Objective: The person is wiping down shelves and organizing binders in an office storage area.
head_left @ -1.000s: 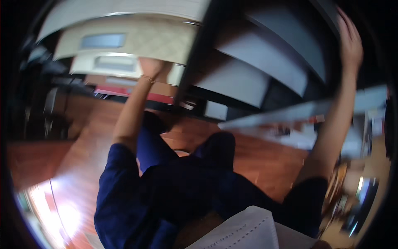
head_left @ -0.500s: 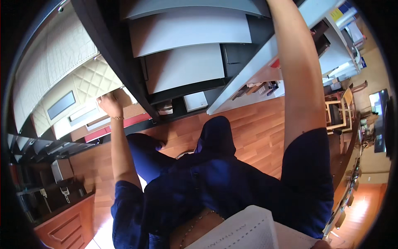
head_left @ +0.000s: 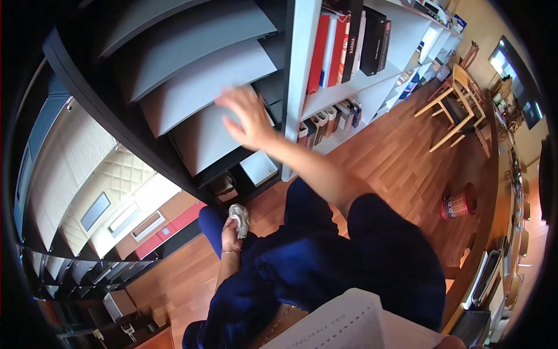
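Observation:
In my left hand, low beside my knee, is a crumpled greyish-white cloth, with the fingers closed round it. My right hand reaches forward with its fingers spread, smeared a little by motion, and holds nothing I can see. It passes in front of the pale slanted display shelves of a dark rack; whether it touches one I cannot tell. On the left, another part of the rack carries cream quilted panels and a brown panel.
A dark upright divides the two rack sections. To the right stands a white bookcase with red and black books. Farther right are a wooden chair and a red wastebasket on the wood floor.
My right hand has come down into view from beyond the top edge. My left hand has left the cream panels and dropped toward my knee, where the cloth now shows. The view has shifted rightward.

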`<act>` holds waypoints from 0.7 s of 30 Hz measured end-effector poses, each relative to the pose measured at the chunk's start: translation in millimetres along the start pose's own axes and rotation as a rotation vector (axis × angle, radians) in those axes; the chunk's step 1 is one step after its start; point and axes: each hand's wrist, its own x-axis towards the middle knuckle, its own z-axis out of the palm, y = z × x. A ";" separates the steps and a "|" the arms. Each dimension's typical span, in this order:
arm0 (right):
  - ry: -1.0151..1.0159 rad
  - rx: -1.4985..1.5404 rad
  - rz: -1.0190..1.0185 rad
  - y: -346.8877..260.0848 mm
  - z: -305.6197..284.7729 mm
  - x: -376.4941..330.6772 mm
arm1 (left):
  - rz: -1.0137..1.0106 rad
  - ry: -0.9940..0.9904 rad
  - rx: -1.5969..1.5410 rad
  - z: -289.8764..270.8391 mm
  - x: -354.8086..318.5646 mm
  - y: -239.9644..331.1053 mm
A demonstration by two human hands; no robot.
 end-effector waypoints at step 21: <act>-1.734 0.556 0.518 -39.9 131.5 -451.0 | -0.179 0.023 0.258 24.7 5.6 21.9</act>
